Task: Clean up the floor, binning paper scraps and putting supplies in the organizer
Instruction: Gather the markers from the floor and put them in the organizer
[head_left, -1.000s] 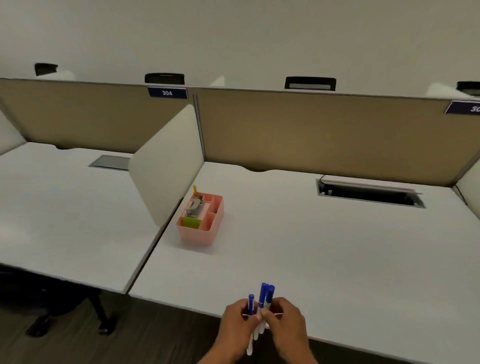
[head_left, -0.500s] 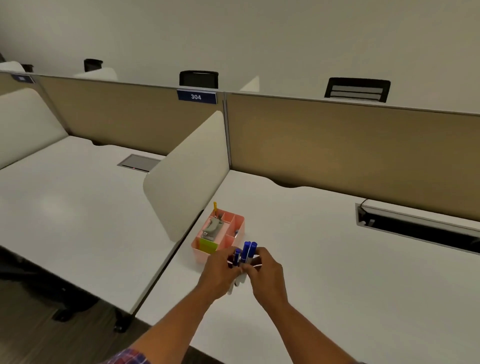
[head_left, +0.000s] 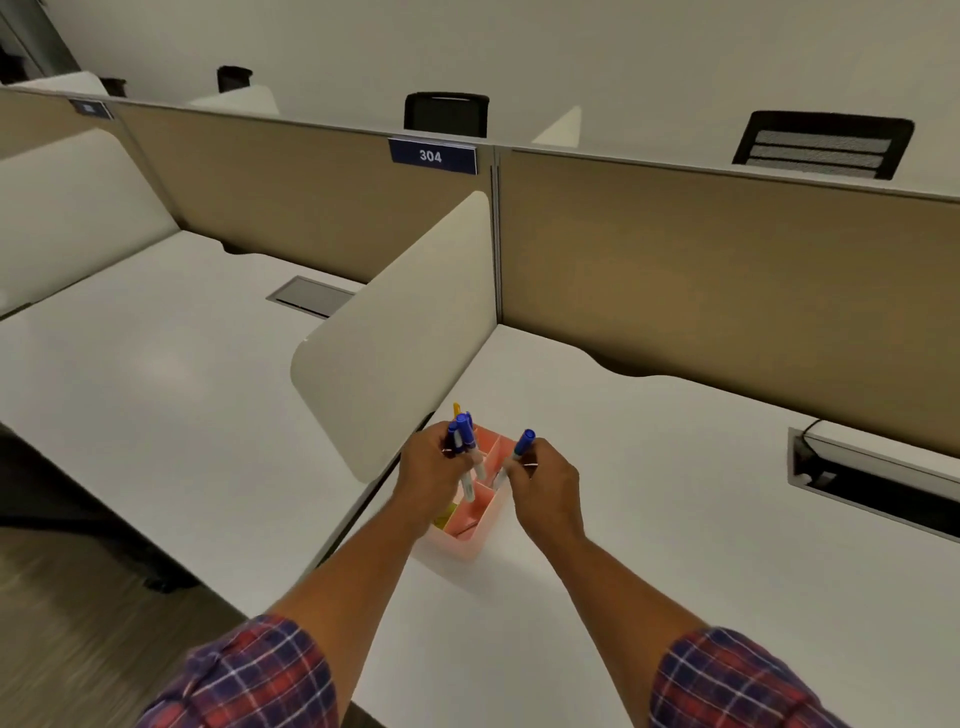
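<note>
1. Hands have separated since 0.5 s ago. Then both gripped one bundle of blue-capped markers just in front of the organizer. Now they are apart, both over it, w/ the bundle split between them.
2. L side: left hand (head_left: 428, 480), centre of frame, has its fingers curled round the marker pair (head_left: 464, 439). Caps point up; the white barrels point down into the organizer's far-left area. Whether the tips touch the bottom cannot be told.
3. R side: right hand (head_left: 548, 491), just right of centre, pinches the single marker (head_left: 522, 446) between thumb and fingertips. Its cap tilts up, and the barrel angles down-left toward the middle compartments.
4. Organizer (head_left: 475, 538): pink, w/ compartments, standing on the white desk (head_left: 675, 519) at lower centre, beside the base of the cream divider panel (head_left: 400, 332). It is largely hidden by both hands.
5. A yellow item (head_left: 456, 410) sticks up at the organizer's far end, above the left hand.
6. Background: the tan partition (head_left: 727, 270) crosses the upper frame, w/ the label (head_left: 432, 156) reading "304" at top centre. Black chair backs (head_left: 447, 113) show behind it.
7. The cable tray (head_left: 872, 486) sits open at the right edge. A grey cover plate (head_left: 311, 296) lies flush in the adjacent desk (head_left: 156, 374), left of centre.
8. Plaid sleeves (head_left: 249, 670) show at the bottom edge.
</note>
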